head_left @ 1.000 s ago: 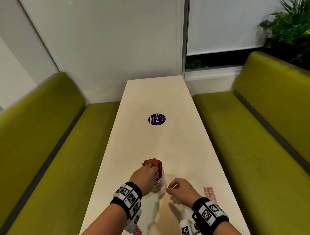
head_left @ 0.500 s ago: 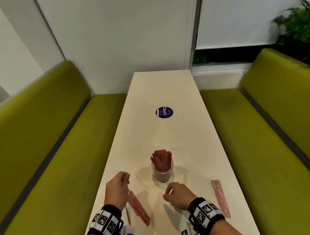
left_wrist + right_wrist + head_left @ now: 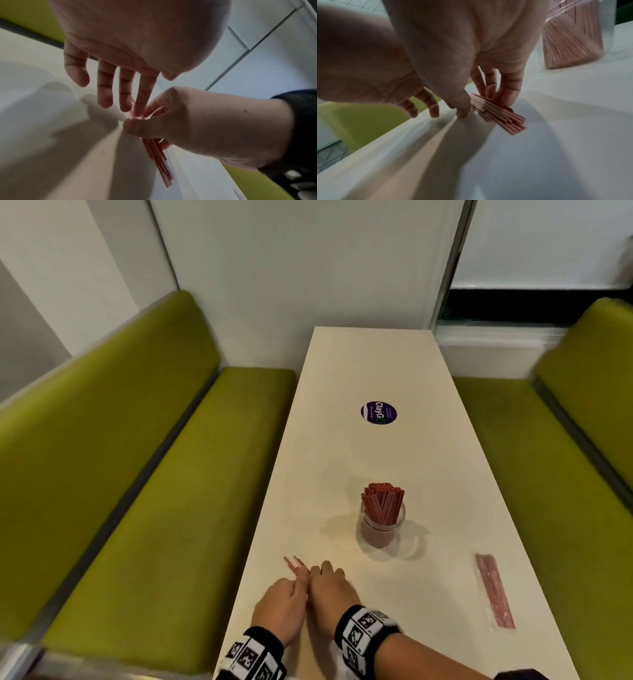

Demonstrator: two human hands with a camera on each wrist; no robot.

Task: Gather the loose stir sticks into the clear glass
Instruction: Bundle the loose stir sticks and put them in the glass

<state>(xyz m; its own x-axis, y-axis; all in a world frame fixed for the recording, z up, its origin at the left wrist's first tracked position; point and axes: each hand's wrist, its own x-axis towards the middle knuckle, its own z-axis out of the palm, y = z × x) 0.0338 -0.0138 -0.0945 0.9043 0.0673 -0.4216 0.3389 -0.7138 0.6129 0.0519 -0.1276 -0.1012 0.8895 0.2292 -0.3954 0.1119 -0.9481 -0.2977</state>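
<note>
Thin red stir sticks (image 3: 295, 565), smooth table (image 3: 376, 364)

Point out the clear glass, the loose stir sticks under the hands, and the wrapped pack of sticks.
clear glass (image 3: 382, 530), head view, on its lower wall.
loose stir sticks (image 3: 501, 114), right wrist view, mid-bundle on the table.
wrapped pack of sticks (image 3: 495, 590), head view, middle of the pack.

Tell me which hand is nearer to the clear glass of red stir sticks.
Right. The right hand lies just below-left of the clear glass; the left hand sits farther left, beyond it.
</note>
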